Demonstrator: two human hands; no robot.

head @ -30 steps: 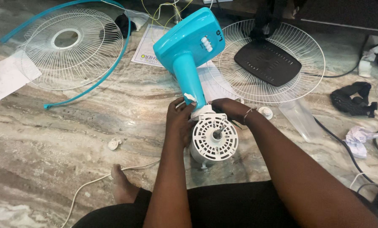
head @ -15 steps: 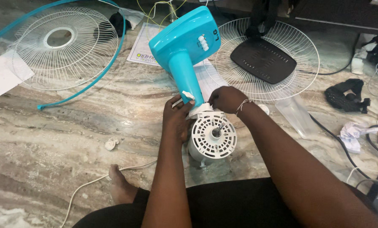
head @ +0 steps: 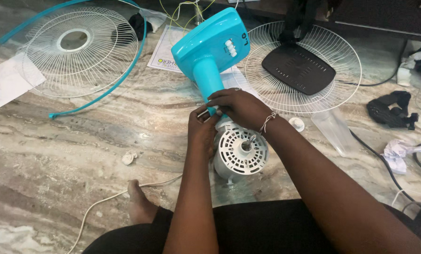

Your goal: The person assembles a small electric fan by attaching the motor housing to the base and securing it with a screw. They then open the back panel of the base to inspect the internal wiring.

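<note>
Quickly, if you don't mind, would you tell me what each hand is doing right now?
Left hand: closed around the joint where the turquoise fan stand meets the white motor housing.
Right hand: curled over the same joint, gripping it.

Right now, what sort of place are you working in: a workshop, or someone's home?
Probably a home floor, not a workshop: the person sits barefoot on the marble floor, fan grilles and cables spread around, both hands at the turquoise fan stand.
</note>
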